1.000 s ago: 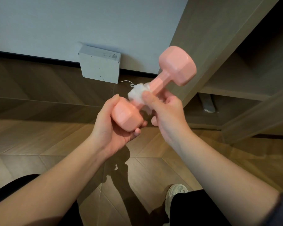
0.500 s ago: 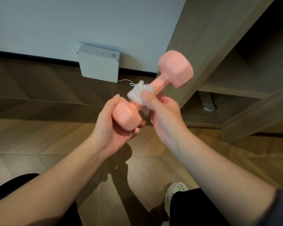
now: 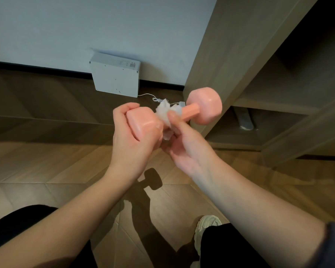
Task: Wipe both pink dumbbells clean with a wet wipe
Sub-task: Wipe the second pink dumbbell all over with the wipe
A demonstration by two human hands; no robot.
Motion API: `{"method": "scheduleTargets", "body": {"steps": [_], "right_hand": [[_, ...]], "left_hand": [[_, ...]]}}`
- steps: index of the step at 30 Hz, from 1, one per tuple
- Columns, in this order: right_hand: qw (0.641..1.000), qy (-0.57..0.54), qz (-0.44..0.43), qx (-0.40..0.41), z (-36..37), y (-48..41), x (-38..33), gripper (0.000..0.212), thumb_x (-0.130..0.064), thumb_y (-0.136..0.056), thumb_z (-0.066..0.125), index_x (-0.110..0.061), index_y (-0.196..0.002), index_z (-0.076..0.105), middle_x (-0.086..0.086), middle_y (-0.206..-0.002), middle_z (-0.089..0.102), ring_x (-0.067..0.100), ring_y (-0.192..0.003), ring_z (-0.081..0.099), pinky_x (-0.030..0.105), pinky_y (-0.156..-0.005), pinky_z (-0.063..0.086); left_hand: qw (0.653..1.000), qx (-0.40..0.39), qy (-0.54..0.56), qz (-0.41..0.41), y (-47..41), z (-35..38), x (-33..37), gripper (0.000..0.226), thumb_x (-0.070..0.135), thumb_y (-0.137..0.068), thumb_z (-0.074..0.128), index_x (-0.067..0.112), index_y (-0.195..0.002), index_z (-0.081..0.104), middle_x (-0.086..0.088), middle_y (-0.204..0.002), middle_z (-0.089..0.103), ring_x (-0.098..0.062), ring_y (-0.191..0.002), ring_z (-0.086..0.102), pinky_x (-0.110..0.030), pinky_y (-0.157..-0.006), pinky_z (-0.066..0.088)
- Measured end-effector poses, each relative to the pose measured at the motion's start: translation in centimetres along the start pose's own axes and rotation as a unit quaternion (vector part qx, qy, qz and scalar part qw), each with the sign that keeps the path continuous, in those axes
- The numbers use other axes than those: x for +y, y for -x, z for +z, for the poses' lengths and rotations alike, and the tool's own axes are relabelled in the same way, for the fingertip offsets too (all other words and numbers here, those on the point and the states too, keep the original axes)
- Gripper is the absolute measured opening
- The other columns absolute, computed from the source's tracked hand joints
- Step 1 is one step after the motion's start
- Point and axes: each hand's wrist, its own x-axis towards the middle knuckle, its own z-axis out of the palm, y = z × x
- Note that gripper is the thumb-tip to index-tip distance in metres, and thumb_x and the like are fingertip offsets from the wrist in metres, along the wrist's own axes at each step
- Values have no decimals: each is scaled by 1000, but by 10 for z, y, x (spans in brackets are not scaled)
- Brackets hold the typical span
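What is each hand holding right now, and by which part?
The left hand grips the pink dumbbell by its near head; the right hand pinches a wet wipe against the dumbbell's handle.

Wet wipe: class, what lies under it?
Under the wet wipe runs the pink dumbbell handle, pinched by the right hand. The wrapped stretch of handle is hidden.

Home: wood floor, built-in shelving.
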Motion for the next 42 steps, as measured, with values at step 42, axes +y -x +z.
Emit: {"method": "scheduleTargets", "body": {"steps": [42], "right_hand": [[981,124,-135,59,8,-8,-16,54,-44,-88,65,-17,-133,52,6,-119,65,14,-99,62,30,-78,48]], "left_hand": [[840,-54,357,-405,4,0,17,41,49,-90,56,13,-109,61,-20,-93,71,-35,-78,64,-30,-52,50]]}}
